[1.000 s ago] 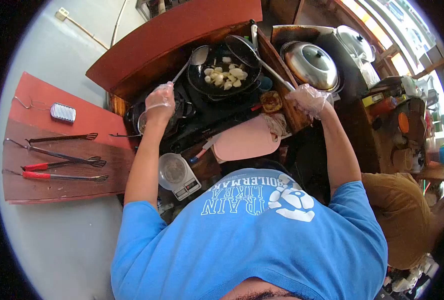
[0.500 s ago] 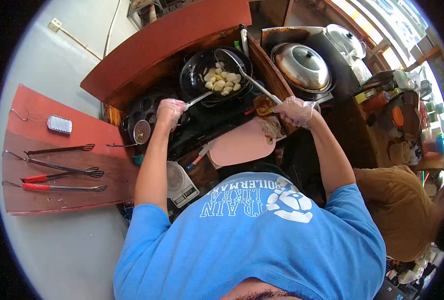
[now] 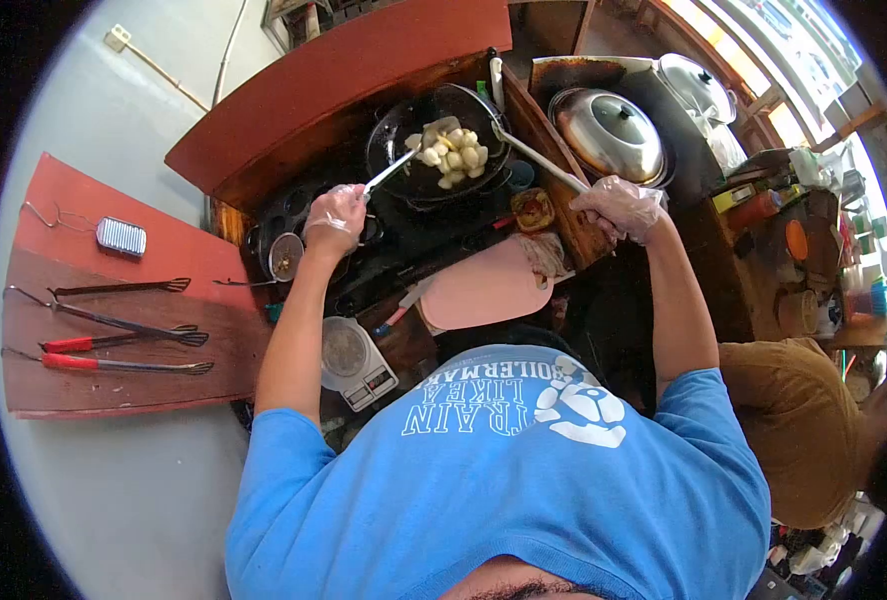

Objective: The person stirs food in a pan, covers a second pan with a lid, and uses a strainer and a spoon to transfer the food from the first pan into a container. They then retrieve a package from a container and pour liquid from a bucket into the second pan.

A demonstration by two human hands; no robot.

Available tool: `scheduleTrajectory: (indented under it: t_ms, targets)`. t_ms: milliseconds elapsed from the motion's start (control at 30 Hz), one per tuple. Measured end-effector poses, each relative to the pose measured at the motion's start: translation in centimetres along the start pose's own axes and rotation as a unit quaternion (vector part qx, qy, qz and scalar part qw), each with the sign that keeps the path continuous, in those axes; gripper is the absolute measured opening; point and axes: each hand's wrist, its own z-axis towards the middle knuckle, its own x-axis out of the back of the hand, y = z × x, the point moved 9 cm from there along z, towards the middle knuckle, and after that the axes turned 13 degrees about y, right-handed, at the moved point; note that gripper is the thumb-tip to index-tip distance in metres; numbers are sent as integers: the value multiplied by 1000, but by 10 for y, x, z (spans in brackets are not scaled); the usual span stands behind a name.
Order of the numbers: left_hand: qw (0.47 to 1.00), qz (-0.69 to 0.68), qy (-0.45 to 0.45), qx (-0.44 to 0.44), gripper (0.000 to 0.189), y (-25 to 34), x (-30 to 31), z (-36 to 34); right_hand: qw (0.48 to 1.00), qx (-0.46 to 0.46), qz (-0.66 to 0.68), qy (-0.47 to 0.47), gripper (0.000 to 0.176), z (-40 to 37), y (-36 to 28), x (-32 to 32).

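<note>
Left hand [image 3: 334,217], in clear glove: fingers closed around the handle of a spatula [image 3: 392,171], which reached into the wok [image 3: 386,168]. Right hand [image 3: 621,208], also gloved: fingers wrapped around the handle of a long-handled scoop [image 3: 539,160], its head at the wok's right side. Pale food pieces [image 3: 454,158] lay heaped inside the wok, between the two tools. Pink cutting board [image 3: 489,285] sat nearer the torso; knife [image 3: 404,306] lay at its left edge.

Arms [image 3: 296,330] extended forward, spread apart; left hand [image 3: 335,217], right hand [image 3: 621,209] gloved, fingers [image 3: 592,203] curled closed.
</note>
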Motion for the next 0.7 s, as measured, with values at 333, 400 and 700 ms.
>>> scheduleTrajectory:
  t_ms: [333,400,700]
  targets:
    - [988,74,27,-133,21,36,37,-2,998,3,41,37,37,9,-3,-2]
    - [987,99,49,-119,20,22,31,0,981,151,-119,33,27,12,-22,-9]
    - [979,170,12,115,15,-12,-18,16,844,328,-408,112,31,48,-13,-38]
